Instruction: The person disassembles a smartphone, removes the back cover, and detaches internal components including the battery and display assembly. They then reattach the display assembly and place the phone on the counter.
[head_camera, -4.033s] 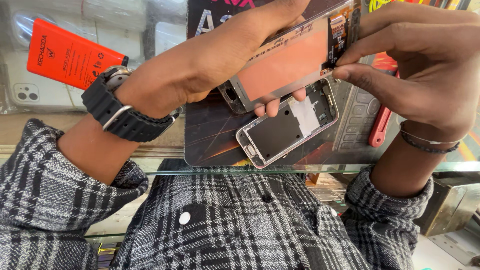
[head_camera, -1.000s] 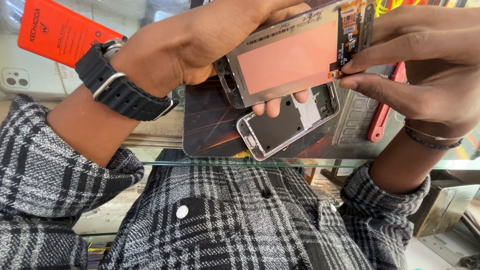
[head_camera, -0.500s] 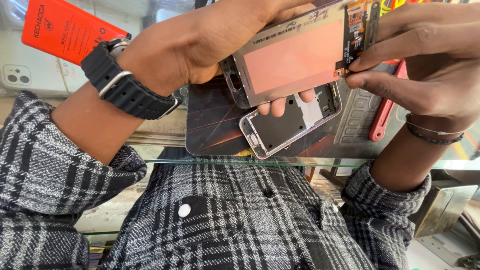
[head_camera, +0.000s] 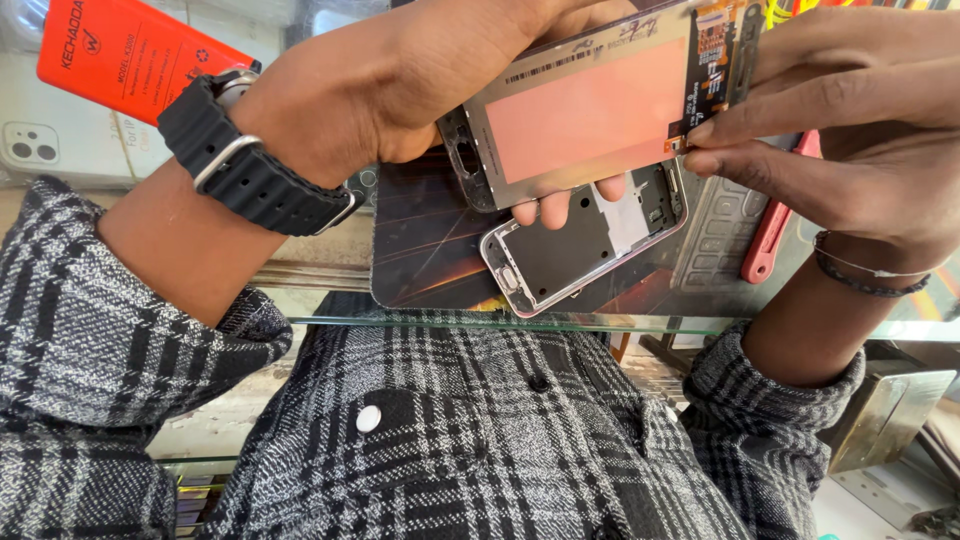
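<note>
**2 hands hold a phone screen panel above its frame**

The left hand (head_camera: 400, 90) grips the screen panel (head_camera: 590, 115) back-side up, perhaps to expose the flex cable (head_camera: 712, 50). The right hand (head_camera: 850, 120) pinches that cable end. Below lies the phone frame (head_camera: 590, 245) on a dark mat (head_camera: 430, 250); a red tool (head_camera: 775, 225) lies right, an orange package (head_camera: 120, 55) upper left.

The person wears a flannel shirt (head_camera: 480, 440) in a black, grey and white plaid, buttoned down the front with one white button (head_camera: 368, 418) and darker ones beside it. Both sleeves are pushed up above the wrists, the cuffs bunched. On the left wrist sits a watch (head_camera: 250, 165) with a chunky black ridged strap and silver buckle. The right wrist carries a thin dark beaded bracelet (head_camera: 860, 275).
</note>
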